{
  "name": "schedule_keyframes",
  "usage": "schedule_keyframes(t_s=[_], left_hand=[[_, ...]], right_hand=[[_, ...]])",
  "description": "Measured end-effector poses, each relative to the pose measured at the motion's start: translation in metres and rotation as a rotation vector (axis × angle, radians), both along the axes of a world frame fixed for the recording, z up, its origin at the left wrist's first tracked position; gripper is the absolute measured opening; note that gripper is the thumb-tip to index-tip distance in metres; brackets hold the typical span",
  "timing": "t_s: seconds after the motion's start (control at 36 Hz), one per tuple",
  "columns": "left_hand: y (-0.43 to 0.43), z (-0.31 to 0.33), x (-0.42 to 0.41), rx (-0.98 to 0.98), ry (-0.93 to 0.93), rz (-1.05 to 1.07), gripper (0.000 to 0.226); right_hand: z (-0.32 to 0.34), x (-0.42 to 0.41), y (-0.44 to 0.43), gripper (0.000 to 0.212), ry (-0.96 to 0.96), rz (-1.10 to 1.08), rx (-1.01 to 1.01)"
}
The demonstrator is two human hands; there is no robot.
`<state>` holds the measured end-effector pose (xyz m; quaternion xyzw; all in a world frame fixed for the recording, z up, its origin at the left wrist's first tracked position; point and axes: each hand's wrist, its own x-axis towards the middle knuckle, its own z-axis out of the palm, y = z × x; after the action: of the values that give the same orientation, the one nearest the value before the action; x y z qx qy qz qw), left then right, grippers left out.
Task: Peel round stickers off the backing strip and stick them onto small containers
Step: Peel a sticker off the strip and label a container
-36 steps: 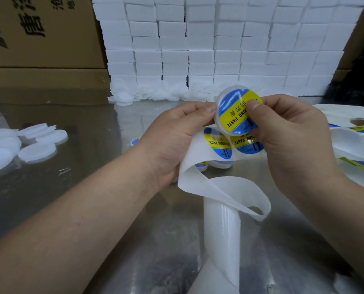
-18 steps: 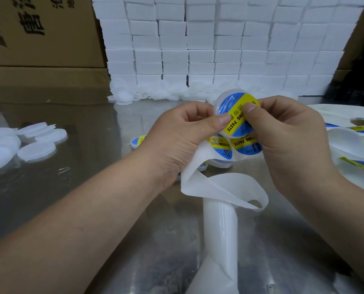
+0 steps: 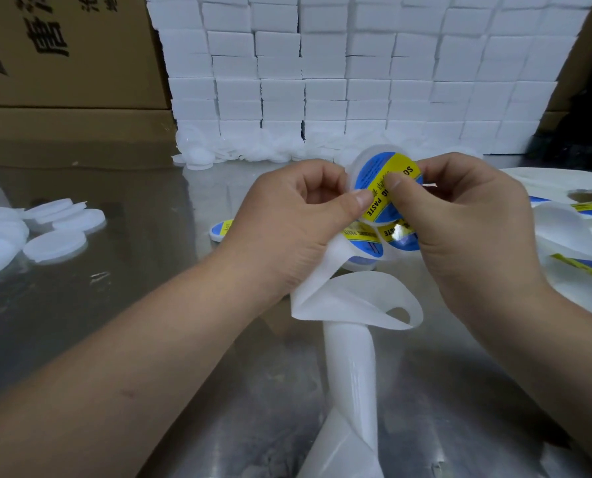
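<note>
Both thumbs have closed in on the sticker (image 3: 374,172) over the last second. The left thumb (image 3: 356,200), clear of the face before, now lies on its lower left part. The right thumb (image 3: 393,182) has slid from the upper right edge to the middle.

Head view: the container (image 3: 365,155) is held in the air above the middle of the table (image 3: 115,305), towards its far edge. The left hand (image 3: 287,219) and right hand (image 3: 460,222) each pinch it, thumb in front and curled fingers behind. The left hand also traps the backing strip (image 3: 353,294) against its palm. The strip hangs down in a loop to the near edge.

The step in hand looks like smoothing the label down. It should go best with each thumb rubbing outward from the yellow band to the rim, so no bubble or lifted edge is left. The fingers behind should brace the lid, and the strip should stay clear of the face.

The container is a small, round, shallow pot of cloudy white plastic. Its sticker is blue with a slanted yellow band, and "PASTE" can be read on it. A thin white margin shows on the upper left, so it seems fairly centred.

Two more stickers (image 3: 399,232) wait on the strip just below. One labelled pot (image 3: 220,231) lies on the table left of the hands. Plain white discs (image 3: 56,241) sit near the left edge.
</note>
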<state>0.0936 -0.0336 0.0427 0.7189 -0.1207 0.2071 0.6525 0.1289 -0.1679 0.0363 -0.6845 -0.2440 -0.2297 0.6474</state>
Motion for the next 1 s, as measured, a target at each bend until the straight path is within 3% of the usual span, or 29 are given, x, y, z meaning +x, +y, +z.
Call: schedule_keyframes(t_s=[0.19, 0.22, 0.31, 0.33, 0.39, 0.5, 0.56, 0.69, 1.0], left_hand=[[-0.0001, 0.0016, -0.0034, 0.002, -0.001, -0.01, 0.017], [0.0002, 0.0015, -0.0035, 0.002, 0.002, -0.003, 0.017], [0.0004, 0.0005, -0.0026, 0.002, 0.024, 0.012, 0.014], [0.0003, 0.0003, -0.0026, -0.006, 0.034, 0.006, 0.013], [0.0007, 0.0003, -0.0027, -0.02, 0.046, -0.005, 0.011], [-0.0007, 0.0, -0.0037, 0.031, 0.041, -0.019, 0.008], [-0.0031, -0.0014, -0.0045, 0.098, 0.032, -0.023, 0.012], [-0.0056, -0.0025, -0.0063, 0.146, 0.021, 0.005, 0.006], [-0.0047, -0.0037, -0.0045, 0.24, 0.041, 0.17, 0.034]], right_hand=[[-0.0029, -0.0032, 0.0008, 0.017, -0.053, 0.001, -0.012], [-0.0023, -0.0021, -0.0002, 0.029, -0.043, -0.02, -0.022], [0.0012, 0.0016, -0.004, 0.1, 0.012, -0.076, -0.08], [0.0013, 0.0026, -0.0052, 0.105, 0.001, -0.083, -0.084], [0.0005, 0.0024, -0.0049, 0.089, -0.053, -0.089, -0.091], [-0.0016, -0.0004, -0.0027, 0.021, -0.156, -0.099, -0.151], [0.0011, -0.0023, -0.0029, 0.009, -0.185, -0.112, -0.207], [-0.0011, 0.0004, -0.0033, 0.011, -0.163, -0.126, -0.241], [-0.0036, -0.0019, -0.0003, 0.023, -0.197, -0.179, -0.191]])
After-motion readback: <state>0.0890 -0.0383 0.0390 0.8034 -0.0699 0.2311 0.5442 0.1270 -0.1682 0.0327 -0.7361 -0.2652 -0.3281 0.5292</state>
